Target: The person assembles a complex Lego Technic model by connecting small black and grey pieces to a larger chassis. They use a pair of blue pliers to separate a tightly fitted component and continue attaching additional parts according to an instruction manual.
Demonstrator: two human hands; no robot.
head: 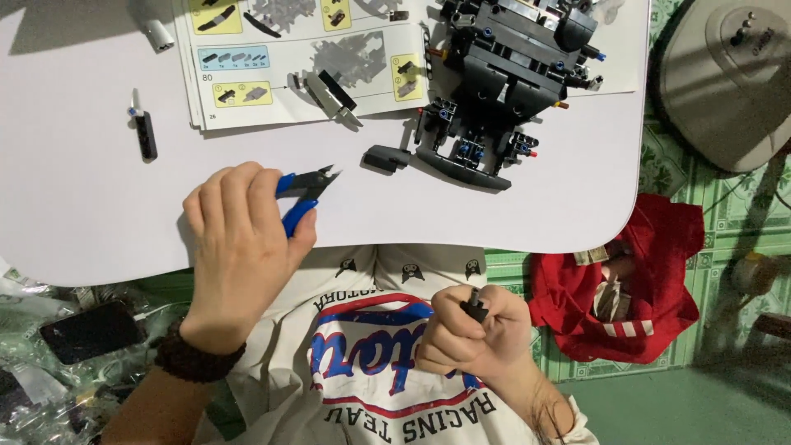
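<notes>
- Left hand [243,239] grips blue-handled cutters [303,191] at the near edge of the white bench [74,206], tips pointing toward the model, ready for trimming.
- Right hand [471,330], closed round a small black piece [475,306], holds it off the bench above the lap.
- Black brick model [503,82] sits at the far edge, overlapping the instruction booklet [280,58].

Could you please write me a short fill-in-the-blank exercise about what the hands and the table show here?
1. The left hand holds small cutters with ____ handles.
2. The right hand pinches a small ____ piece over the printed shirt.
3. The black brick model lies partly on the open instruction ____ on the white table.
4. On the floor to the right of the table lies a ____ cloth.

Missing words: blue; black; booklet; red
</notes>
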